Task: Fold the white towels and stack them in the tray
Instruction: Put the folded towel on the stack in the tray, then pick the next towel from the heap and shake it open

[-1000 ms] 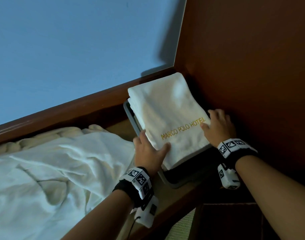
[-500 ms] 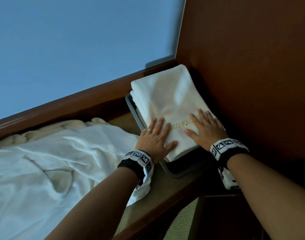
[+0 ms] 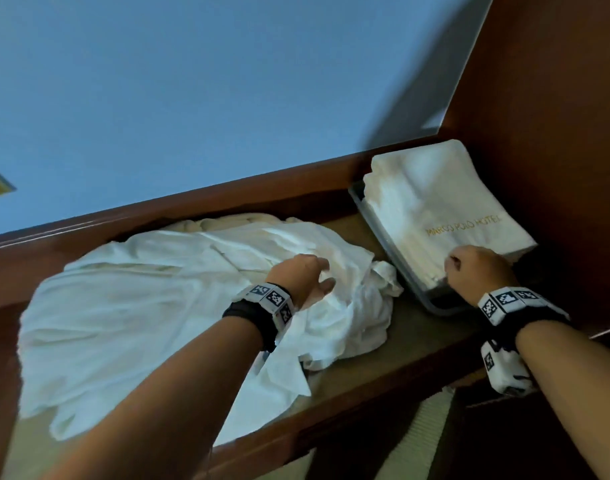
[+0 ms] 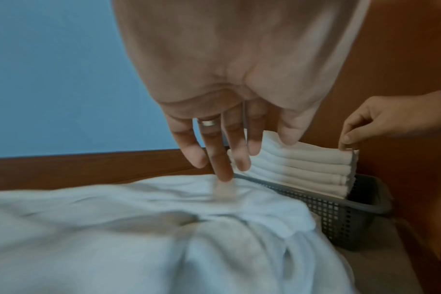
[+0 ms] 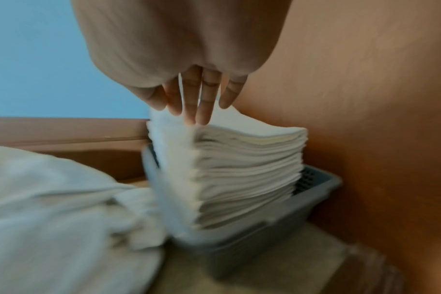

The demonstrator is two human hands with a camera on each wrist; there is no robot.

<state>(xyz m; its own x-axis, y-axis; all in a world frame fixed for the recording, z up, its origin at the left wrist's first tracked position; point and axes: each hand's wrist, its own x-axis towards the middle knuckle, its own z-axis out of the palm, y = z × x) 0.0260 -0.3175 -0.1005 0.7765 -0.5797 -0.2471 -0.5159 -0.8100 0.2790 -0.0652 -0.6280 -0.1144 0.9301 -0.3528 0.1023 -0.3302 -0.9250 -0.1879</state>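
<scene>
Unfolded towel heap (image 3: pixel 178 306) lies just left of tray (image 3: pixel 365 216): still to fold. Folded stack (image 3: pixel 442 216) fills tray, rising above its rim. Left hand (image 3: pixel 305 280) over heap, fingers loose, grasping nothing. Right hand (image 3: pixel 476 271) fingertips touch stack's near corner.

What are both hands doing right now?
Left hand: open, fingers spread over the loose towels.
Right hand: fingertips touch the folded stack's near corner; grip unclear.
</scene>
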